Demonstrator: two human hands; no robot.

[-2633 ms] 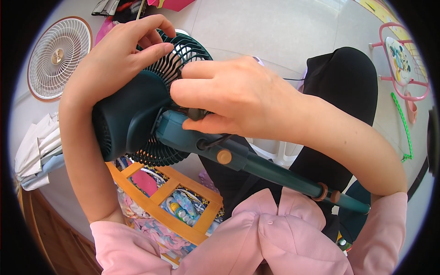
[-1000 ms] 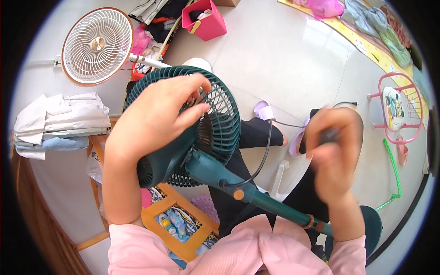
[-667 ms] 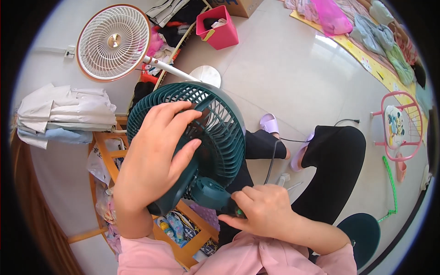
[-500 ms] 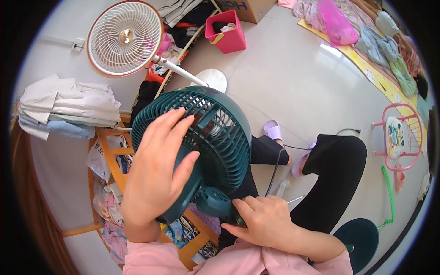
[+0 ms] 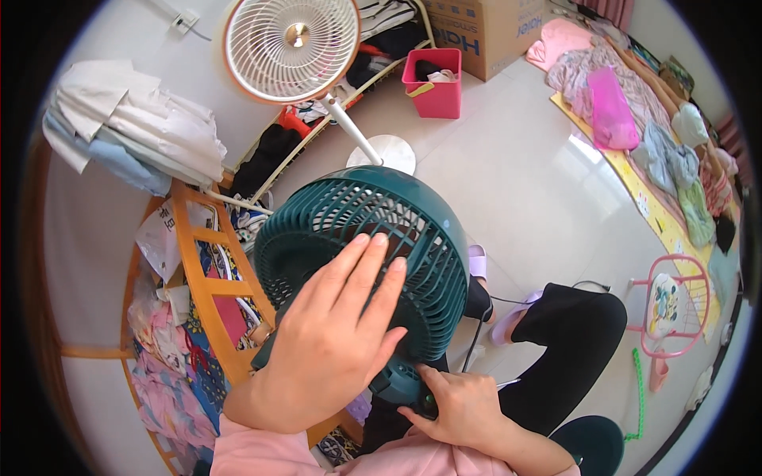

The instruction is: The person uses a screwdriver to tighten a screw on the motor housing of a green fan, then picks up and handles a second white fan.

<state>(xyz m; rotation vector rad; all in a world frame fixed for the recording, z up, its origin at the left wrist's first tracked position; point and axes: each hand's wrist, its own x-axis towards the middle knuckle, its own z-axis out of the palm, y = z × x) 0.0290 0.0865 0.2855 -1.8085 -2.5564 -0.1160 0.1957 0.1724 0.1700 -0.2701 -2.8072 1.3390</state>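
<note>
A dark green electric fan point(image 5: 435, 274) rests in front of my body, its round slatted housing turned partly upward. My left hand point(image 5: 329, 345) lies over the slats with its fingers stretched out; the part of the fan beneath the palm is hidden. At the lower side of the housing, a rounded green neck joint point(image 5: 399, 383) joins a dark piece. My right hand point(image 5: 463, 406) is closed round that dark piece, with the thumb below and the index finger above.
A white standing fan point(image 5: 294, 47) on a round base point(image 5: 387, 155) stands ahead. A pink bin point(image 5: 435, 99), a cardboard box point(image 5: 496, 36) and a small pink chair point(image 5: 675, 305) are beyond. A wooden bed frame point(image 5: 208, 289) runs along the left. A black cable point(image 5: 474, 345) trails across the floor.
My left hand has slid down and to the right over the fan's slats, its fingers closer together. My right hand keeps its grip. The whole view has shifted a little.
</note>
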